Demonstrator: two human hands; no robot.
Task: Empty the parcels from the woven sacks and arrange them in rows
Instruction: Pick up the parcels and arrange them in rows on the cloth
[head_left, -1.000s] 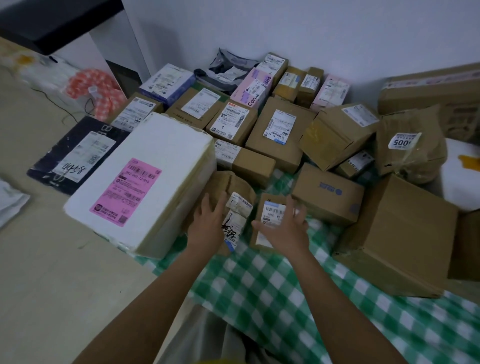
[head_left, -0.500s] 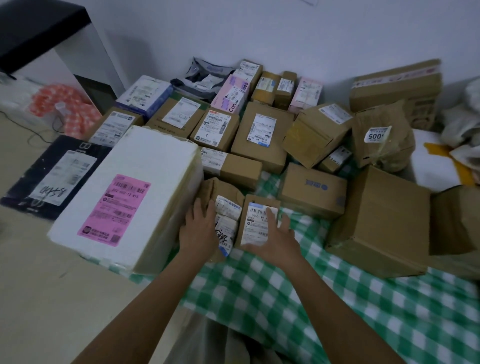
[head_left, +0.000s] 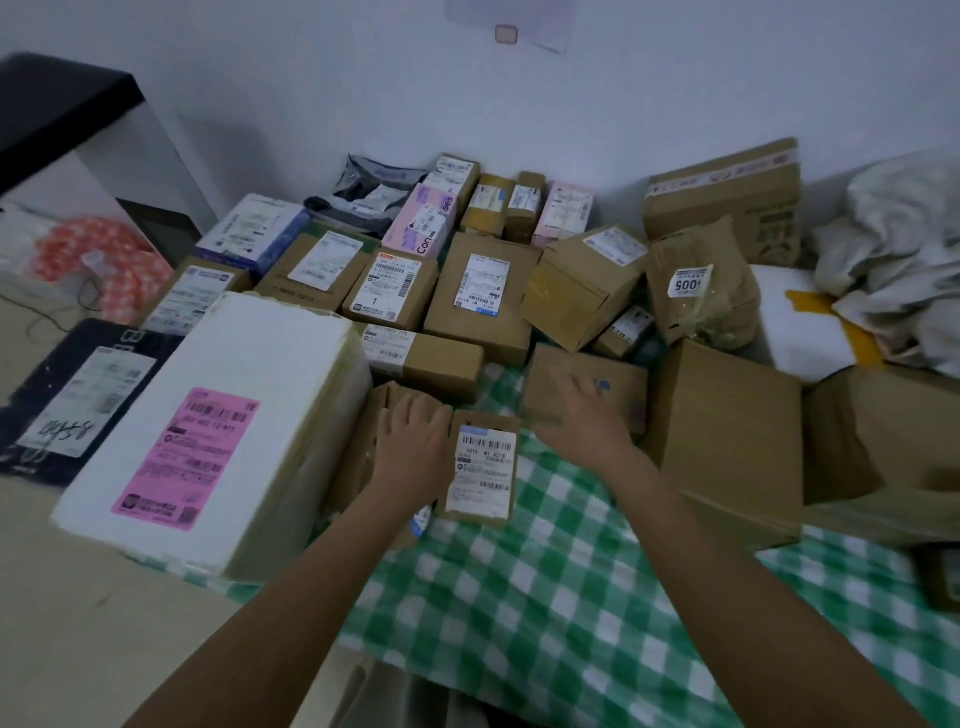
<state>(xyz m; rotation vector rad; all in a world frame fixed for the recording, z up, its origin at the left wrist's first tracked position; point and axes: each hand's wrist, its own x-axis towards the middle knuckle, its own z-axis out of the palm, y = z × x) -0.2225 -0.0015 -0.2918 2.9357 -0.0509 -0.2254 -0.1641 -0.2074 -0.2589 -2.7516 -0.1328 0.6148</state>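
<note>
The left hand (head_left: 413, 447) lies flat on a brown packet (head_left: 363, 457) to keep it in row; the right hand (head_left: 582, 415), fingers spread and empty, hovers over a box (head_left: 623, 395).

Small labelled parcel (head_left: 483, 470) lies on checked cloth (head_left: 545, 597), right of foam box (head_left: 218, 426).

The right hand (head_left: 584, 415) is smeared by motion, so whether its fingers (head_left: 574, 387) touch the brown box (head_left: 618, 395) beneath cannot be told. The left hand (head_left: 413, 441) hides most of the crumpled brown parcel (head_left: 363, 452) under it. Print on the small parcel's label (head_left: 483, 470) is too fine to read. The frame's right edge cuts off a torn carton (head_left: 893, 447) and a small box (head_left: 943, 579).
</note>
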